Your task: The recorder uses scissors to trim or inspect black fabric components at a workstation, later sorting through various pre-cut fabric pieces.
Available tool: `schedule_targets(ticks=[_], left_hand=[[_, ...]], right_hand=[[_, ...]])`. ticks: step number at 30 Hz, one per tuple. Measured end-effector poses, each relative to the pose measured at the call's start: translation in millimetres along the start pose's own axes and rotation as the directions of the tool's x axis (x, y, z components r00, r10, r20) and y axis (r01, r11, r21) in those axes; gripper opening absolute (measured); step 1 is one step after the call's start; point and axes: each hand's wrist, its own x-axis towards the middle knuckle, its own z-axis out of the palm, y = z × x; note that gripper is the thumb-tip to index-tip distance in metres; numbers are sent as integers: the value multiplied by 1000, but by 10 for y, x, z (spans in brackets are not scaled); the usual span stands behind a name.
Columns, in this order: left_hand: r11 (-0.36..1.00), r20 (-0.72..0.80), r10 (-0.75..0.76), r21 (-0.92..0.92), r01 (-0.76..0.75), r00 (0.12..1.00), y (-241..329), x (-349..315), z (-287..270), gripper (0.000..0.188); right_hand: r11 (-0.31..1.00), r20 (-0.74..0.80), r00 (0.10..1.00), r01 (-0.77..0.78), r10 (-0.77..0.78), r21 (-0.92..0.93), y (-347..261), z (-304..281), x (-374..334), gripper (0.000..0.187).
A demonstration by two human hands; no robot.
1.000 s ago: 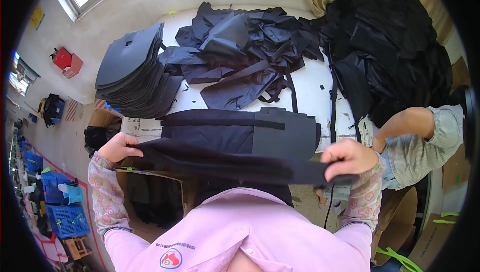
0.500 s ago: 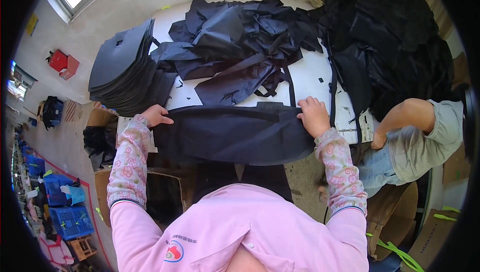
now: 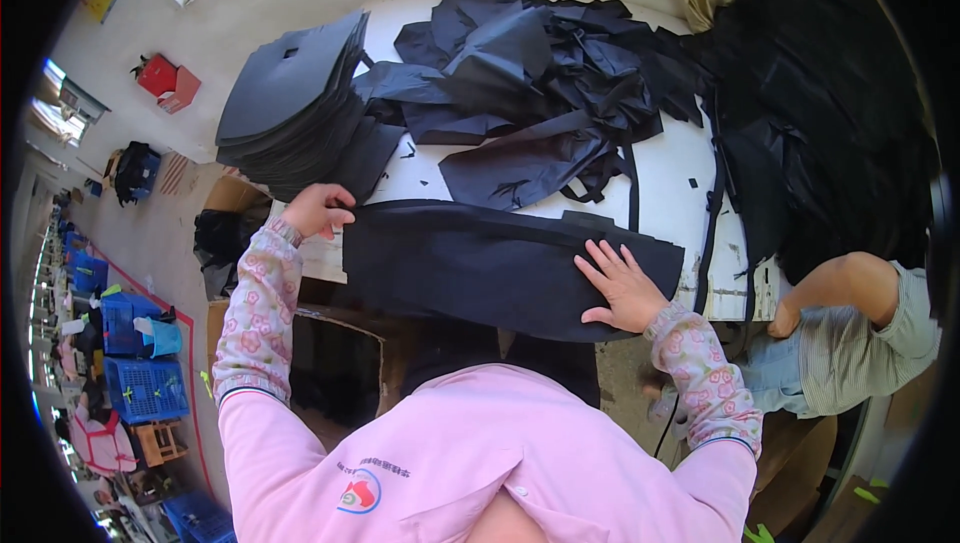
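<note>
A folded black fabric piece (image 3: 470,263) lies across the near edge of the white table (image 3: 410,178), its lower part hanging over. At its upper left corner my left hand (image 3: 320,211) is closed, fingertips pinching the edge. My right hand (image 3: 628,288) rests flat on the right part of the fabric, palm down, fingers spread. Behind lies a crumpled heap of thin black fabric pieces (image 3: 500,58) with loose straps. Left of that heap stands a tall stack of dark grey sheets (image 3: 290,93), each with a small slot.
A large black fabric pile (image 3: 830,93) covers the table's right end. Close by on the right is another person's arm (image 3: 850,288). Cardboard boxes (image 3: 370,338) stand under the table. Blue crates (image 3: 145,388) sit on the floor far left. Small black scraps dot the tabletop.
My right hand has let go of the fabric's upper edge and now lies flat on it. The fabric lies flatter and straighter on the table. The view has shifted somewhat.
</note>
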Motion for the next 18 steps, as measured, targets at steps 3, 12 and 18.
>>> schedule_targets(ticks=[3,12,18], left_hand=[[990,-62,137,41,-134,989,551,-254,110,30],[701,63,714,-63,-711,698,1558,-683,1123,29],[532,-531,787,842,91,314,1003,-305,-489,80]], right_hand=[[994,-61,996,53,-60,-100,-21,-300,132,74],[25,-283,959,283,-7,959,-1089,-466,1453,38],[238,-182,975,149,126,960,-841,-557,1180,12]])
